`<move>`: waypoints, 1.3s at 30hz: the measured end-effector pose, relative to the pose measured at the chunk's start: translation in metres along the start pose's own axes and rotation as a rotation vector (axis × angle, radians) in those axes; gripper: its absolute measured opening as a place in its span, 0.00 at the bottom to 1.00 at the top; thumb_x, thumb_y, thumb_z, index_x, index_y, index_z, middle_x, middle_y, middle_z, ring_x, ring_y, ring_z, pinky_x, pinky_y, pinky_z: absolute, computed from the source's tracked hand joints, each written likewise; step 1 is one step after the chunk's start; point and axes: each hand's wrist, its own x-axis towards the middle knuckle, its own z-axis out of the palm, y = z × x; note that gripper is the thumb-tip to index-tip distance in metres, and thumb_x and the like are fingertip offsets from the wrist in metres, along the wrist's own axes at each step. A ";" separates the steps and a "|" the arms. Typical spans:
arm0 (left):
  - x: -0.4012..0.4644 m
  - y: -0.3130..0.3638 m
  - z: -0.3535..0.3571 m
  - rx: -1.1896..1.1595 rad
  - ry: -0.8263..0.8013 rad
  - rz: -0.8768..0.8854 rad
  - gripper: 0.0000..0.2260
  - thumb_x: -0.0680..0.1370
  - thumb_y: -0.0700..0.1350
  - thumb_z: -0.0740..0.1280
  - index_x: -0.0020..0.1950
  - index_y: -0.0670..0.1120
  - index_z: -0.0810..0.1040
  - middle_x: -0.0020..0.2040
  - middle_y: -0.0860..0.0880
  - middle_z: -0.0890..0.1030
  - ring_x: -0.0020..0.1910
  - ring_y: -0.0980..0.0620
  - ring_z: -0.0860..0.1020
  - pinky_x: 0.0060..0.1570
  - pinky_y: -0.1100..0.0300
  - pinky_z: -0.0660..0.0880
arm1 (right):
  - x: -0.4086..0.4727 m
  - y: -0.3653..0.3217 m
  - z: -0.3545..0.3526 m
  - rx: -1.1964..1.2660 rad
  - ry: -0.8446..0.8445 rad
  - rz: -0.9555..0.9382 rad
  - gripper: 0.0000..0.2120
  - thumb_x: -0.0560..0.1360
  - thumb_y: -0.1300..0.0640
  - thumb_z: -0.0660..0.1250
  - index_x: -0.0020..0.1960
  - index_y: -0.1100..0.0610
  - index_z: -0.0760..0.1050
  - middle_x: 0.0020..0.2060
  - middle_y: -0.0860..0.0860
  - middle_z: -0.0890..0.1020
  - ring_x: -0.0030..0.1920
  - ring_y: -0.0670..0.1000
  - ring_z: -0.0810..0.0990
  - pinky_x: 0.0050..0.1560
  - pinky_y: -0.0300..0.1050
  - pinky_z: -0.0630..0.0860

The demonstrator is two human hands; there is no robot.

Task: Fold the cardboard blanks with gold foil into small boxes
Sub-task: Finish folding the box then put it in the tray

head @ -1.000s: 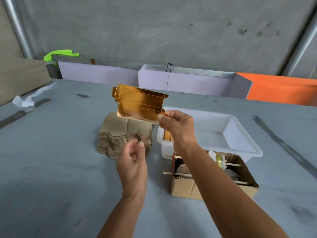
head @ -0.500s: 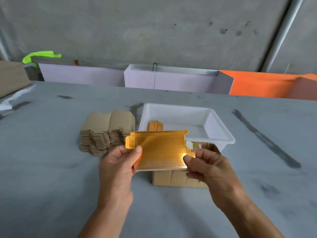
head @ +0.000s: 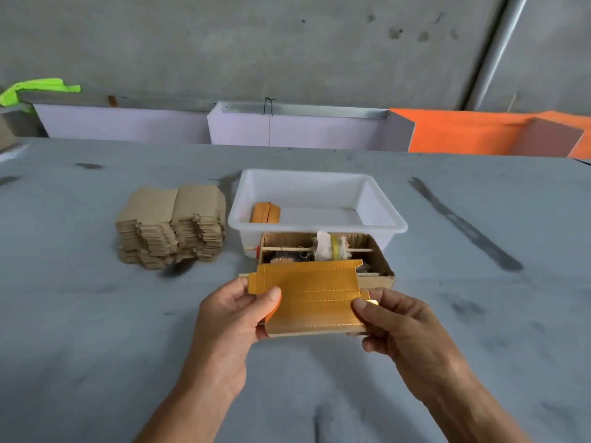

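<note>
Now that I've brought the gold blank [head: 308,295] down, left hand [head: 230,318] and right hand [head: 399,327] both pinch its ends, thumbs on the foil; folding can start.

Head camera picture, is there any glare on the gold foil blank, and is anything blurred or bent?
Head view: a small bright glare spot on the flat gold foil cardboard blank beside the right hand thumb; the left hand is sharp; the grey table edge and wall pipes look bowed by the wide lens; far corners are soft.
</note>
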 end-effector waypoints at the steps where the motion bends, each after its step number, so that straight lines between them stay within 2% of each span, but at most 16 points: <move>1: -0.001 0.000 0.001 0.017 -0.019 -0.008 0.06 0.73 0.33 0.68 0.44 0.43 0.81 0.36 0.48 0.84 0.32 0.55 0.81 0.32 0.59 0.79 | 0.000 0.001 -0.001 0.002 0.011 0.005 0.07 0.64 0.58 0.71 0.40 0.61 0.82 0.34 0.58 0.83 0.30 0.50 0.80 0.26 0.38 0.73; 5: -0.003 0.000 0.005 0.082 -0.020 -0.026 0.08 0.74 0.32 0.67 0.47 0.43 0.82 0.39 0.46 0.85 0.37 0.51 0.81 0.43 0.52 0.79 | 0.001 0.005 -0.002 -0.019 0.042 0.015 0.04 0.70 0.62 0.69 0.42 0.62 0.82 0.33 0.55 0.82 0.30 0.47 0.78 0.28 0.38 0.74; 9: -0.003 0.001 0.006 0.135 0.013 -0.017 0.07 0.74 0.33 0.68 0.42 0.44 0.82 0.39 0.46 0.85 0.38 0.49 0.82 0.49 0.46 0.78 | 0.000 0.008 -0.003 -0.080 0.078 -0.008 0.03 0.72 0.63 0.69 0.41 0.60 0.81 0.34 0.54 0.83 0.31 0.46 0.78 0.31 0.37 0.73; 13: 0.000 0.000 0.006 0.164 0.039 -0.018 0.06 0.73 0.35 0.70 0.39 0.44 0.82 0.37 0.48 0.85 0.38 0.49 0.82 0.48 0.48 0.78 | 0.000 0.010 -0.001 -0.176 0.112 -0.041 0.03 0.73 0.62 0.70 0.41 0.58 0.81 0.35 0.51 0.85 0.33 0.43 0.80 0.38 0.40 0.71; 16: 0.001 -0.002 0.006 0.182 0.033 -0.047 0.06 0.74 0.37 0.70 0.38 0.45 0.82 0.36 0.49 0.85 0.35 0.51 0.82 0.45 0.51 0.78 | 0.001 0.010 -0.001 -0.191 0.157 -0.058 0.03 0.73 0.62 0.70 0.43 0.56 0.82 0.35 0.50 0.84 0.33 0.44 0.79 0.37 0.38 0.71; 18: 0.002 -0.003 0.004 0.193 0.018 -0.065 0.06 0.75 0.38 0.69 0.38 0.45 0.82 0.36 0.47 0.85 0.36 0.48 0.82 0.48 0.48 0.78 | 0.002 0.010 -0.002 -0.166 0.173 -0.066 0.05 0.73 0.62 0.70 0.47 0.57 0.82 0.37 0.54 0.83 0.35 0.47 0.78 0.37 0.38 0.72; 20: 0.003 -0.004 0.003 0.202 -0.003 -0.082 0.05 0.74 0.37 0.70 0.40 0.45 0.83 0.37 0.48 0.85 0.38 0.47 0.81 0.48 0.48 0.78 | 0.002 0.010 -0.003 -0.139 0.180 -0.057 0.07 0.72 0.63 0.70 0.50 0.59 0.82 0.41 0.60 0.83 0.38 0.51 0.77 0.40 0.42 0.74; 22: 0.003 -0.005 0.002 0.179 -0.009 -0.098 0.05 0.73 0.35 0.70 0.41 0.44 0.82 0.35 0.49 0.84 0.38 0.49 0.80 0.44 0.52 0.78 | 0.002 0.011 -0.004 -0.118 0.167 -0.034 0.08 0.72 0.63 0.70 0.51 0.61 0.81 0.41 0.59 0.83 0.38 0.52 0.78 0.40 0.44 0.75; 24: 0.002 -0.005 0.002 0.140 0.000 -0.114 0.06 0.73 0.33 0.69 0.41 0.44 0.81 0.33 0.50 0.83 0.35 0.52 0.80 0.36 0.57 0.79 | 0.000 0.011 -0.005 -0.108 0.134 -0.004 0.09 0.70 0.62 0.71 0.51 0.60 0.81 0.39 0.55 0.84 0.35 0.49 0.79 0.36 0.40 0.75; 26: 0.001 -0.005 0.003 0.103 0.016 -0.124 0.07 0.73 0.32 0.69 0.40 0.43 0.80 0.32 0.50 0.83 0.31 0.54 0.81 0.30 0.61 0.79 | -0.003 0.011 -0.004 -0.078 0.081 0.034 0.16 0.64 0.57 0.73 0.51 0.60 0.80 0.38 0.54 0.84 0.34 0.48 0.81 0.34 0.40 0.74; 28: 0.000 -0.007 0.004 0.081 0.037 -0.143 0.06 0.73 0.32 0.69 0.40 0.43 0.79 0.32 0.48 0.83 0.30 0.54 0.81 0.29 0.63 0.78 | -0.007 0.013 -0.002 -0.048 0.036 0.072 0.22 0.58 0.55 0.75 0.49 0.62 0.78 0.38 0.56 0.84 0.36 0.49 0.83 0.34 0.39 0.75; 31: -0.004 -0.011 0.007 0.018 0.030 -0.200 0.06 0.73 0.32 0.69 0.40 0.41 0.77 0.36 0.44 0.82 0.33 0.49 0.80 0.29 0.62 0.78 | -0.010 0.018 0.006 -0.010 0.029 0.089 0.15 0.58 0.56 0.75 0.42 0.59 0.78 0.37 0.56 0.85 0.37 0.50 0.84 0.33 0.38 0.76; 34: -0.010 -0.015 0.010 -0.003 -0.029 -0.257 0.05 0.73 0.31 0.68 0.42 0.40 0.78 0.37 0.43 0.83 0.34 0.47 0.81 0.31 0.60 0.80 | -0.010 0.023 0.013 0.015 0.048 0.066 0.03 0.66 0.61 0.73 0.38 0.59 0.79 0.36 0.56 0.84 0.37 0.50 0.82 0.34 0.38 0.76; 36: -0.012 -0.017 0.008 0.019 -0.048 -0.259 0.04 0.72 0.31 0.69 0.42 0.39 0.78 0.38 0.43 0.84 0.34 0.47 0.82 0.33 0.58 0.80 | -0.009 0.023 0.015 0.000 0.075 0.046 0.03 0.70 0.63 0.71 0.38 0.60 0.79 0.34 0.55 0.84 0.35 0.49 0.81 0.34 0.38 0.76; 39: -0.013 -0.016 0.005 0.096 -0.059 -0.193 0.04 0.72 0.32 0.70 0.42 0.40 0.78 0.36 0.45 0.84 0.33 0.50 0.81 0.32 0.60 0.80 | -0.009 0.021 0.016 -0.031 0.108 0.006 0.08 0.71 0.63 0.71 0.33 0.58 0.78 0.31 0.53 0.83 0.32 0.47 0.79 0.32 0.37 0.74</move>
